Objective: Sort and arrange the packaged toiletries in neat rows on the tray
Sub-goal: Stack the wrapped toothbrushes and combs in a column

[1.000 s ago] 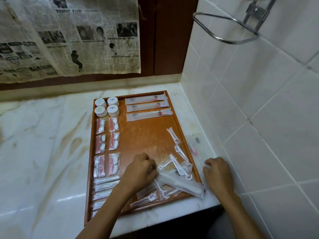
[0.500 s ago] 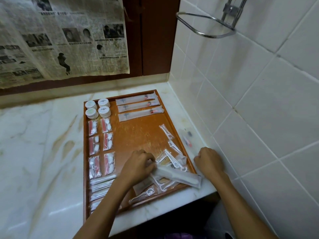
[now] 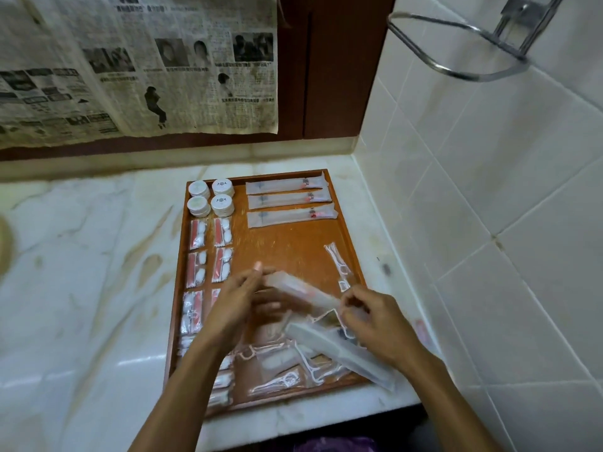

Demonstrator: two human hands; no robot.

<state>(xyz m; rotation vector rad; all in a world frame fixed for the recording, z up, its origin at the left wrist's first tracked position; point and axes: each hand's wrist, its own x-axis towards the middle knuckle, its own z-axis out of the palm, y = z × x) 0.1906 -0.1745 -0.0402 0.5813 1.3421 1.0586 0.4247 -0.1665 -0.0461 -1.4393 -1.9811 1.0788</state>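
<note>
Wooden tray (image 3: 287, 243) carries four round tubs (image 3: 210, 198) and three long packets (image 3: 288, 200); left hand (image 3: 235, 305) and right hand (image 3: 375, 321) each grip an end of a fourth packet (image 3: 300, 290).

Newspaper (image 3: 137, 63) print too blurred

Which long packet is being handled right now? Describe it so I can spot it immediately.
Start at the wooden tray in the counter corner, then drop to its near half. The blurred long clear packet is held between the left hand and right hand. Unlike the three matching packets lying in a row at the far end, it is lifted and angled.
</note>
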